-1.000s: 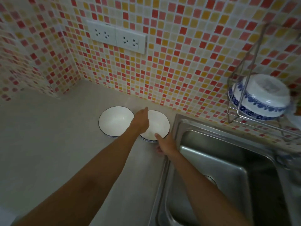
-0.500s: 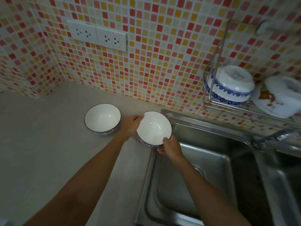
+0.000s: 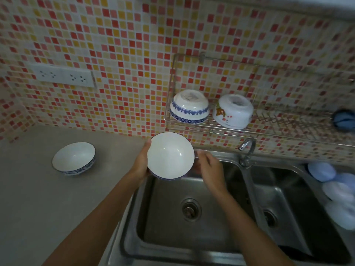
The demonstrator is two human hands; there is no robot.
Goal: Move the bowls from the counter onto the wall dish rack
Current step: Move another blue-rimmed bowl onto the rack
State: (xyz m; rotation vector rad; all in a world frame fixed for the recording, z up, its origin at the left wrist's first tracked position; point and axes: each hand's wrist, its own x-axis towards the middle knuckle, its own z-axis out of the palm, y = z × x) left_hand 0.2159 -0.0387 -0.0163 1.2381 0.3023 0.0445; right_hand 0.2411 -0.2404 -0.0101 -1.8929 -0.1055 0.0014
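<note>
A white bowl with a blue rim [image 3: 170,155] is lifted above the left sink basin, tilted toward me. My left hand [image 3: 141,163] grips its left side and my right hand [image 3: 208,167] holds its right side. A second matching bowl [image 3: 74,158] stands upright on the grey counter [image 3: 38,198] to the left. The wire wall dish rack [image 3: 269,131] hangs on the tiled wall above the sink. Two bowls lie upside down at its left end: a blue-patterned one [image 3: 189,109] and a flower-printed one [image 3: 233,111].
A double steel sink [image 3: 247,189] lies below my hands, with a tap [image 3: 246,150] behind the divider. Pale blue items [image 3: 336,191] sit at the sink's right edge. A blue object [image 3: 343,120] is at the rack's right end. Wall sockets [image 3: 63,75] are at left.
Both hands took hold of the right bowl and lifted it off the counter, up and to the right over the sink. The view turned right, showing more of the rack.
</note>
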